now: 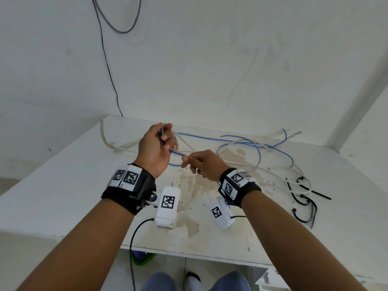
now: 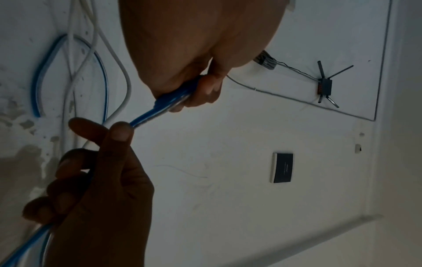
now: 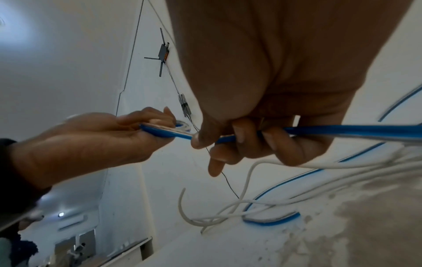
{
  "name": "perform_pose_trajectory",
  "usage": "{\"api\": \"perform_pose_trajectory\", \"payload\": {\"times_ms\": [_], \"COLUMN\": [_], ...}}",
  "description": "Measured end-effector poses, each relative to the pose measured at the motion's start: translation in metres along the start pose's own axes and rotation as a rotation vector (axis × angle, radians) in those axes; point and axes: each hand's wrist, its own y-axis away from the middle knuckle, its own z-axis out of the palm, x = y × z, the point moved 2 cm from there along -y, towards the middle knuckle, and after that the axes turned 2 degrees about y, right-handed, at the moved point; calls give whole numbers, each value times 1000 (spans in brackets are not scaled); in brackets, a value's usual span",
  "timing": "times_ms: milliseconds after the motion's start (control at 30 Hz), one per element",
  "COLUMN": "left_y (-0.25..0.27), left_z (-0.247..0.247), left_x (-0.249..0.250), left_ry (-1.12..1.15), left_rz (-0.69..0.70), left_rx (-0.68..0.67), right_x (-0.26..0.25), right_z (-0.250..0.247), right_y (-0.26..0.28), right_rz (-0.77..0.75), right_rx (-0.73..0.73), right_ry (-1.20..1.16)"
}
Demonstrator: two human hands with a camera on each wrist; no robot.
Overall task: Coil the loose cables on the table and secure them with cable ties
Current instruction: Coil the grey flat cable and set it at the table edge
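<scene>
A blue cable (image 1: 258, 148) lies in loose loops over the white table (image 1: 73, 177), tangled with white cables (image 1: 245, 163). My left hand (image 1: 161, 141) is raised above the table and grips one folded end of the blue cable (image 2: 160, 108). My right hand (image 1: 197, 162) pinches the same cable (image 3: 342, 131) a short way along, thumb and forefinger closed on it, with a short taut stretch (image 1: 176, 152) between the hands. Black cable ties (image 1: 302, 198) lie on the table to the right of my right wrist.
A thick white cable (image 1: 105, 139) curls at the table's back left corner. The tabletop has brown stains (image 1: 189, 190) in the middle. A thin black wire (image 1: 107, 64) runs down the wall behind. The table's front edge (image 1: 189, 255) is close to my legs.
</scene>
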Motion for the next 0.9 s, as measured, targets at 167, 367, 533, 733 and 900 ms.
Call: {"api": "perform_pose_trajectory", "payload": {"times_ms": [167,367,533,733,900], "left_y": [4,7,13,18,18], "left_z": [-1,-2,-3,-2,-1], "left_x": [0,2,8,1,-3], "left_ry": [-165,-427,-594,-802,-905], "left_rz": [-119,-221,-325,-358,-334], "left_rx": [-34,-89,-157,-198,-178], "right_x": [3,-6,-5,-5,-17], "right_z": [-20,-28,-41,-37,-35], "right_y": [-7,-9,-4,-9,-7], "right_rz": [-107,-188,-164,-165,-209], "right_rx": [93,21,29,4,7], "right_ry": [351,607,574,411,418]}}
